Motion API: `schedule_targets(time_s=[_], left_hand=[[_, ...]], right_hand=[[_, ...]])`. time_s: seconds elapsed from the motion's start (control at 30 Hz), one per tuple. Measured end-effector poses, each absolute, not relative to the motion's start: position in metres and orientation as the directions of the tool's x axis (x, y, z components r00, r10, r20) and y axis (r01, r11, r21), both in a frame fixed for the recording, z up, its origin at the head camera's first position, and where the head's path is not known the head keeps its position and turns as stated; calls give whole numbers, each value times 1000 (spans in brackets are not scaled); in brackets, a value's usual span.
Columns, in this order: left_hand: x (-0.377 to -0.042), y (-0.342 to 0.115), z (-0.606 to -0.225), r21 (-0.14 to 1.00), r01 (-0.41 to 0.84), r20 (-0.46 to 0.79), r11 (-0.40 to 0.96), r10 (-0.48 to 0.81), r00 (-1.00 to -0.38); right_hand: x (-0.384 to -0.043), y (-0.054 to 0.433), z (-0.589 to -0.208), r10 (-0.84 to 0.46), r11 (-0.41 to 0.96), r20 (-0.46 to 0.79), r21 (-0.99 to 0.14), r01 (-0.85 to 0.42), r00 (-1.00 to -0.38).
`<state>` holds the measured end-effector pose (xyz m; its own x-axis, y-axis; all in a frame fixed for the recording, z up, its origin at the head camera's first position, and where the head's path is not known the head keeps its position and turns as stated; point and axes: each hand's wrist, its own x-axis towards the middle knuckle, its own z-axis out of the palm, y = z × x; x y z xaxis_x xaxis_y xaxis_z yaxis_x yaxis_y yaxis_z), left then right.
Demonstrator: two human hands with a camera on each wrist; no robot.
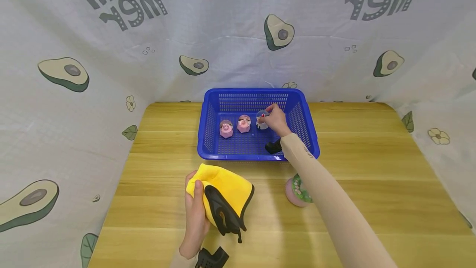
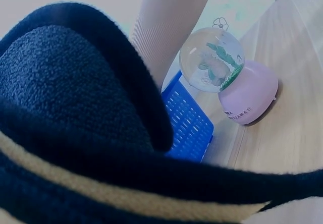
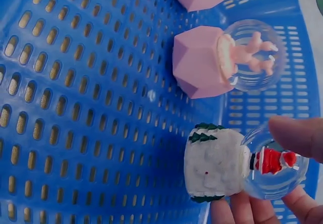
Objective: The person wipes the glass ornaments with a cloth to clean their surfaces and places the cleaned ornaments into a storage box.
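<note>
In the head view my left hand grips a yellow cloth with dark edging over the table; its dark folds fill much of the left wrist view. My right hand reaches into the blue basket. Its thumb and fingers hold the clear globe of a small white-based snow globe, which has a red figure inside and green trees on its base. Beside it in the basket stand a pink faceted snow globe and another pink snow globe.
A larger snow globe with a pink base stands on the wooden table, in front of the basket and near the right forearm. A white curtain printed with avocados hangs behind the table.
</note>
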<state>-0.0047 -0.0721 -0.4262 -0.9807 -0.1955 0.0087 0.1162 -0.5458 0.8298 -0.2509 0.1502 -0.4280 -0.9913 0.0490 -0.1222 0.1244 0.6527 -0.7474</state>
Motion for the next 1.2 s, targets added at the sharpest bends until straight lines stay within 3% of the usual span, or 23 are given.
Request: schedule_targets(time_s=[0.67,1.2], left_hand=[[-5,-73,-428,841,80,-34,-536,-201,-979],[-4,-72,-428,848,73,-33,-525,-189,-981]], right_hand=[[-256,147,-441,20,656,-106,-749,93,-994],[-256,152,-444,-15,605,-181,-784,135,-983]])
